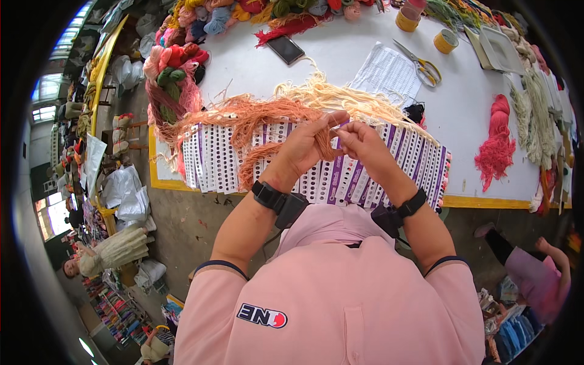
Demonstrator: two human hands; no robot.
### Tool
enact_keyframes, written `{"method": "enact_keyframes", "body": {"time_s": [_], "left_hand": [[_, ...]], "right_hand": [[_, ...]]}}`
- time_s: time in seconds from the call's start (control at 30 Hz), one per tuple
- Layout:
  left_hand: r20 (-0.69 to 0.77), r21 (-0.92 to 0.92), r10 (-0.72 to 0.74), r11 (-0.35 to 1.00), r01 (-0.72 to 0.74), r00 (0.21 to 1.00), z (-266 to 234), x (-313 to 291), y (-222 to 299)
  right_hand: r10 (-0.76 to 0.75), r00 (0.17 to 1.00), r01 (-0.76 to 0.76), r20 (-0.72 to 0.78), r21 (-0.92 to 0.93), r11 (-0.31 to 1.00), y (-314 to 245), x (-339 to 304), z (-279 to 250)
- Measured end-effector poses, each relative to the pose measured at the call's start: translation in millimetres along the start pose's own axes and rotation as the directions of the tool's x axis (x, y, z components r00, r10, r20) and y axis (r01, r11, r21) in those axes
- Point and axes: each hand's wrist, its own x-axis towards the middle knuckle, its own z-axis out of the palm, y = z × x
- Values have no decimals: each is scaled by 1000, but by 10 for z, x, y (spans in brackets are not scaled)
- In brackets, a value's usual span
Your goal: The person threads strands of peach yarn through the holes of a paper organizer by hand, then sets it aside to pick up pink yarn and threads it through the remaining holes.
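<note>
The left hand (305, 146) is holding orange thread (326, 146) over perforated cards (317, 182). The right hand (362, 144) is apparently pinching its right side.

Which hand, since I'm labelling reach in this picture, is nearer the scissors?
Right. The right hand is below and left of the scissors in the picture; the left hand is further left, so farther away. Neither touches them.

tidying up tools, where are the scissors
In the head view, the scissors lie upper right on the white table, between the paper sheet and the yellow tin.
</note>
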Motion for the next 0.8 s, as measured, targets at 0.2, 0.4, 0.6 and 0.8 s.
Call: {"method": "enact_keyframes", "body": {"time_s": [0.2, 0.4, 0.6, 0.8], "left_hand": [[71, -4, 1, 1000, -1, 997, 5, 14, -5], [62, 31, 8, 999, -10, 998, -6, -8, 43], [32, -5, 15, 1000, -15, 999, -30, -9, 62], [62, -21, 51, 999, -50, 997, -73, 19, 80]], "right_hand": [[-73, 996, 74, -46, 22, 997, -30, 24, 160], [-24, 1000, 24, 6, -29, 999, -87, 7, 131], [-58, 998, 59, 23, -20, 998, -131, -19, 142], [25, 993, -49, 114, 208, 977, -9, 34, -9]]}}
